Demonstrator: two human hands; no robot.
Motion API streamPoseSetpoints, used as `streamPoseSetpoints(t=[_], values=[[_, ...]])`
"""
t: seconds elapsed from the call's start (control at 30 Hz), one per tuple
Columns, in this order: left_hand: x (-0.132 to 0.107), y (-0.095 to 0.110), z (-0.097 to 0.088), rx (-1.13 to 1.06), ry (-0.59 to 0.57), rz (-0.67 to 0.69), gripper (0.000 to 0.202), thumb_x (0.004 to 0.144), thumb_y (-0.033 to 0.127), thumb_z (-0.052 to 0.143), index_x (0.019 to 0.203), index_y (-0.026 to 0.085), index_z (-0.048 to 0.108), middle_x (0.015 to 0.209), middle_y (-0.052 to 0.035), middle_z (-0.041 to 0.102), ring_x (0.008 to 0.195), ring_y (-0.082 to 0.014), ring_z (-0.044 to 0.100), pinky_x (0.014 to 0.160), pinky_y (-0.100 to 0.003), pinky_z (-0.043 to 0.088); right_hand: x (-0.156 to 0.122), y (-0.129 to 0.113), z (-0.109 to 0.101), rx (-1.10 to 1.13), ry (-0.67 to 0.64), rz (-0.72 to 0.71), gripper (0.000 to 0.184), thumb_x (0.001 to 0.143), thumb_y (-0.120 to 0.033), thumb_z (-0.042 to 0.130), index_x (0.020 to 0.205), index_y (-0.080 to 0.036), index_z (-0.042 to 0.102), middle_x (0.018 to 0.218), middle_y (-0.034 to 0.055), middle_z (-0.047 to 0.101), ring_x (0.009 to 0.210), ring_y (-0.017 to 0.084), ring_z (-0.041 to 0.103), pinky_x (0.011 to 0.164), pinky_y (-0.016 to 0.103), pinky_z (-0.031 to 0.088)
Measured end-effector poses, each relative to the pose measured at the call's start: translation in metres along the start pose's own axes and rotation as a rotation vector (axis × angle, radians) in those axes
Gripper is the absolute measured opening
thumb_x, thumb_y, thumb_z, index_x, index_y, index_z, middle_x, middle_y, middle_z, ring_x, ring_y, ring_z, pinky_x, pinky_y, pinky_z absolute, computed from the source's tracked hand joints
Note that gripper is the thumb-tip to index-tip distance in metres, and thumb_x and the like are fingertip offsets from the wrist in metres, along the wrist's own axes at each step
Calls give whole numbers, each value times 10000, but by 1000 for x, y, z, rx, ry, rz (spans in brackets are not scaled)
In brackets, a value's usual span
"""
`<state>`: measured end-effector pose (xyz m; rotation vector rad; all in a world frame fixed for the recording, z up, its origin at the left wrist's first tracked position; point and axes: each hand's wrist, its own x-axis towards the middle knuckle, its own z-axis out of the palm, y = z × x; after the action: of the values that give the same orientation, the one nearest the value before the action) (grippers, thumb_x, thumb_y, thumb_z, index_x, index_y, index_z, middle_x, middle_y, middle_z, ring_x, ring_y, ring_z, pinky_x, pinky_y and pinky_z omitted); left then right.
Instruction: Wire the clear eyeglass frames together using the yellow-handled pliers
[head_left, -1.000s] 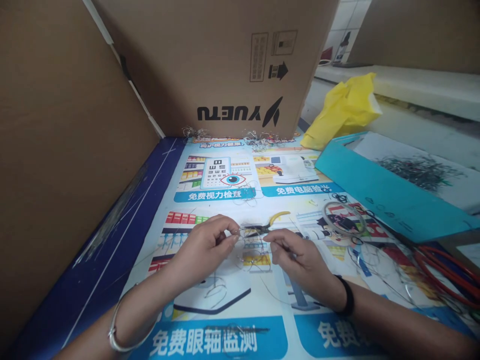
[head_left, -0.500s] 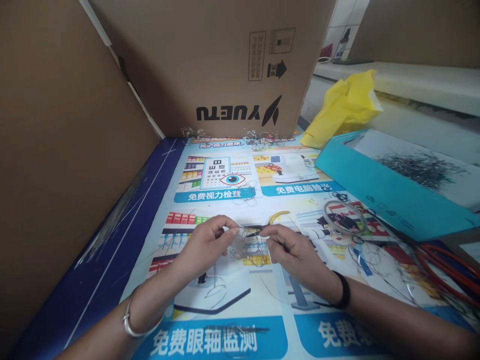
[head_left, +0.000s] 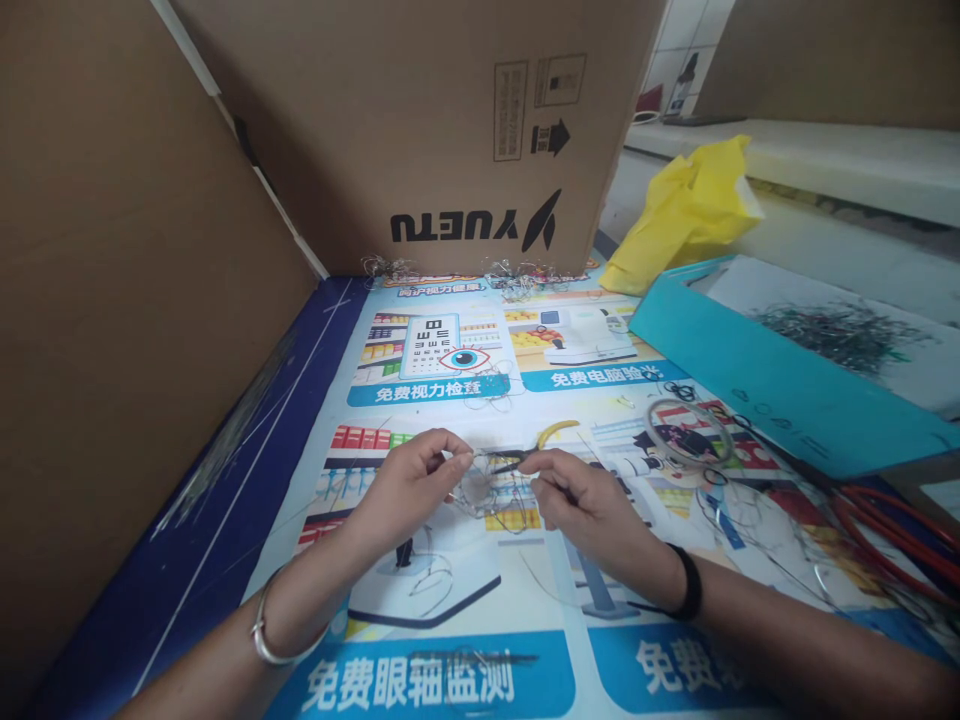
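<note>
My left hand (head_left: 424,475) pinches a fine wire between thumb and index finger, left of the middle. Thin, tangled loops of wire (head_left: 495,500) hang or lie just below its fingertips; I cannot tell which. My right hand (head_left: 574,495) is curled around pliers (head_left: 556,432), whose one yellow handle sticks out above the knuckles while the other is hidden. Dark, parted jaws point left, close to the wire at my left fingertips. Whether the jaws touch that wire is too small to make out.
Cardboard (head_left: 480,120) walls in the left and back. Wire tangles (head_left: 517,280) lie along its foot. At right are a teal box (head_left: 750,380) with a heap of dark wires (head_left: 840,335), a yellow bag (head_left: 686,215), a wire coil (head_left: 690,435) and red-handled tools (head_left: 892,530). A printed poster (head_left: 435,620) covers the table.
My left fingertips have shifted very slightly left, and the wire loops beneath them have moved a little. My right hand and the pliers are almost still.
</note>
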<state>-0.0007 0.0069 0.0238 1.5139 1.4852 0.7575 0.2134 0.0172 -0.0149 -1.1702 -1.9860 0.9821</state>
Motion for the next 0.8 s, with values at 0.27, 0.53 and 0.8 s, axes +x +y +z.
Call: streamPoseSetpoints(t=[0.27,0.53,0.8], values=[[3,-6,0,15,-15,14,230,829,398,526,872,178,578,636,24,541,534,-94,484,518,-211,387,0,-1,0,-10,-15,34,169,839,-220,425,929,-197,565,501,-69,482,449,98,453,463,210,350],[4,-9,-2,95,8,21,231,818,397,531,856,178,593,621,20,546,548,-103,497,509,-214,353,0,-2,-1,-17,-40,75,174,852,-241,416,949,-207,557,510,-71,468,461,103,453,483,219,344],[4,-6,-5,111,-14,28,250,838,410,502,842,176,590,579,25,535,535,-106,491,503,-219,328,0,-2,-1,-35,-44,93,178,855,-249,418,959,-211,558,517,-67,472,474,111,465,495,227,345]])
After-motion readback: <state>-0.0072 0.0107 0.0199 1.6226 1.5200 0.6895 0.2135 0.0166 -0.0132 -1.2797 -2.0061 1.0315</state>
